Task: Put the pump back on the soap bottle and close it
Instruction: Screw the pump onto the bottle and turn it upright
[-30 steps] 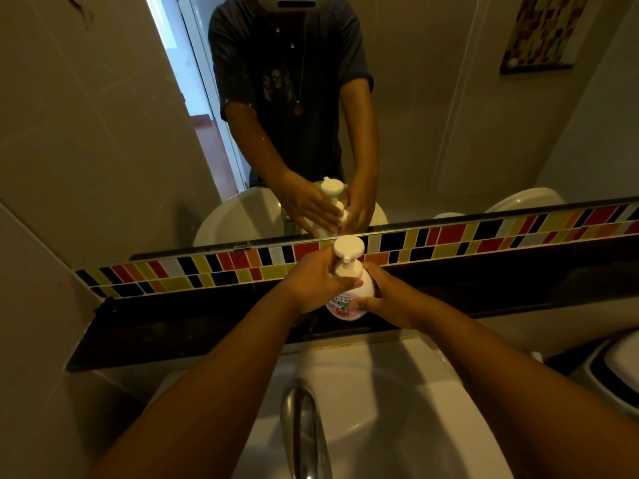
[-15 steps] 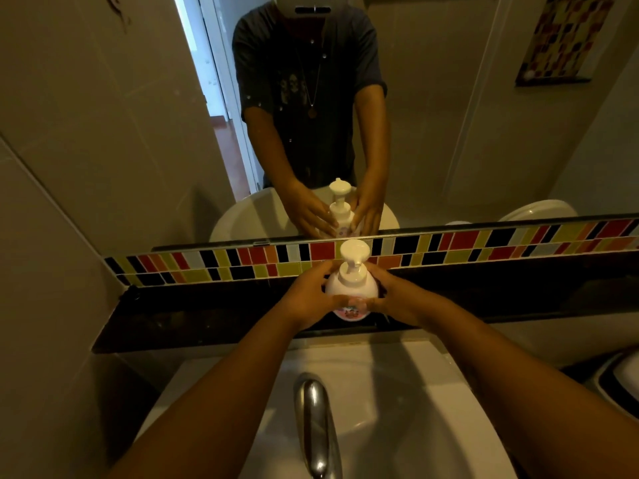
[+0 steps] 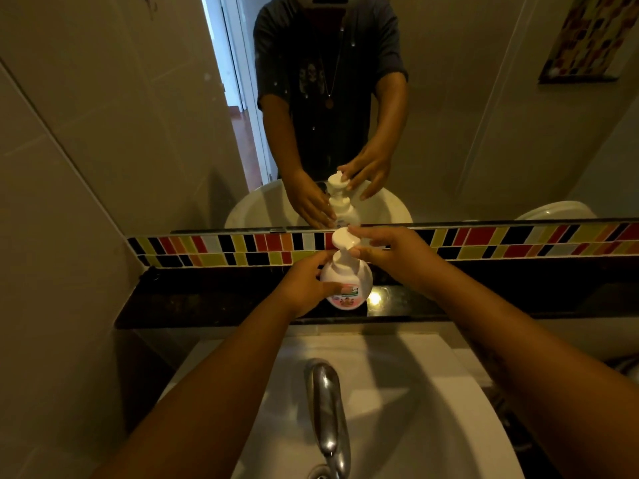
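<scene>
A round white soap bottle [image 3: 349,280] with a pink label stands upright on the dark ledge [image 3: 214,299] behind the sink. Its white pump [image 3: 344,240] sits on the bottle's neck. My left hand [image 3: 306,283] wraps the bottle's left side and holds it. My right hand [image 3: 390,250] has thumb and fingertips pinched on the flat pump head from the right. The mirror above repeats both hands and the bottle.
A white sink [image 3: 432,392] with a chrome tap [image 3: 326,413] lies directly below my arms. A band of coloured tiles [image 3: 518,240] runs along the wall under the mirror [image 3: 484,133]. Beige tiled wall closes in on the left.
My right hand has left the bottle's right side and risen to the pump head. The left hand stays on the bottle, and the camera view has shifted slightly.
</scene>
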Tool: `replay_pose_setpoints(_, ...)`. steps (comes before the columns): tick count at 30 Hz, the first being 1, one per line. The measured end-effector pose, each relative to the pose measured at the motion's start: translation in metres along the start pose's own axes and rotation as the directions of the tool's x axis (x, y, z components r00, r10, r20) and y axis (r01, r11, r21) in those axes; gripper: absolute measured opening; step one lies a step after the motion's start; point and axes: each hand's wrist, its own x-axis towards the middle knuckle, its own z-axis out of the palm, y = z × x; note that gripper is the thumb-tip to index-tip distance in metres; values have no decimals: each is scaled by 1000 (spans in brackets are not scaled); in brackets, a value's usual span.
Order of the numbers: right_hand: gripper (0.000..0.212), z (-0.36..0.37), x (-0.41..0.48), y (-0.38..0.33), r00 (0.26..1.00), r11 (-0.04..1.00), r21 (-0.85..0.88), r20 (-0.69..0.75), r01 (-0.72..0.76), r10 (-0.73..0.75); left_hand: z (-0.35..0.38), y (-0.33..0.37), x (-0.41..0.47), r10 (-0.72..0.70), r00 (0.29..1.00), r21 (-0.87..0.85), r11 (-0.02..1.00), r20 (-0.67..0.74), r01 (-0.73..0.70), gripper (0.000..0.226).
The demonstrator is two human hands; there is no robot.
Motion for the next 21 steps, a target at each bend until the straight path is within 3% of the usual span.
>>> replay_pose_setpoints(9, 46, 16, -1, 11, 986, 998, 57, -163, -14, 23, -2, -3, 4, 19, 1000, 38, 999, 4, -19, 59)
replay_pose_setpoints(21, 49, 24, 2, 11, 978, 997, -6, -193, -80, 77, -2, 0, 3, 12, 1000, 31, 999, 2, -12, 58)
